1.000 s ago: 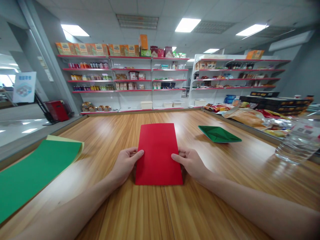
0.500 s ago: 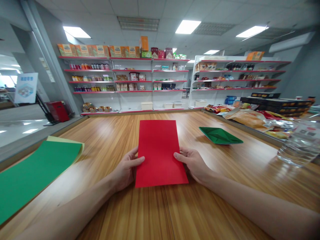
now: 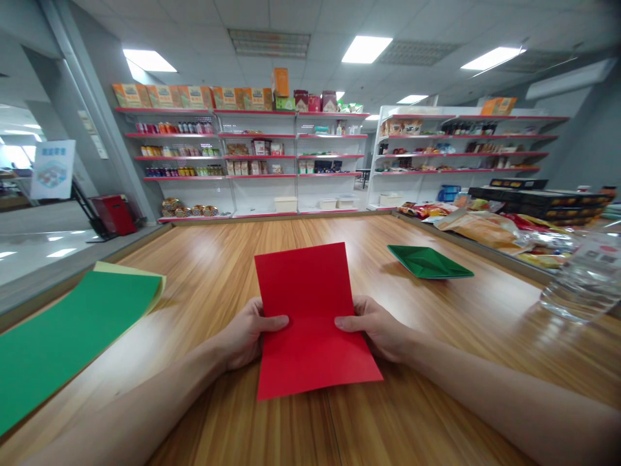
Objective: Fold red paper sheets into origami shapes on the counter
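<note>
A sheet of red paper (image 3: 310, 336) is held up over the middle of the wooden table, bent across its width so the far half tilts upward. My left hand (image 3: 252, 333) grips its left edge, thumb on top and fingers behind. On the opposite edge my right hand (image 3: 376, 327) pinches it the same way. The fingers under the paper are mostly hidden. To the right and farther off lies a folded green paper (image 3: 429, 261) with crease lines. Green sheets (image 3: 92, 323) with a pale yellow one beneath rest at the left.
A clear plastic bottle (image 3: 579, 285) stands at the table's right side. Beyond the right edge are snack bags (image 3: 485, 226) and stacked black boxes (image 3: 533, 204). Shelves of goods (image 3: 262, 175) line the back. The wooden table (image 3: 208, 252) has a raised rim.
The red paper has come closer to me and bent across its middle, its far half tipping up. Both hands have slid slightly nearer, still holding the edges.
</note>
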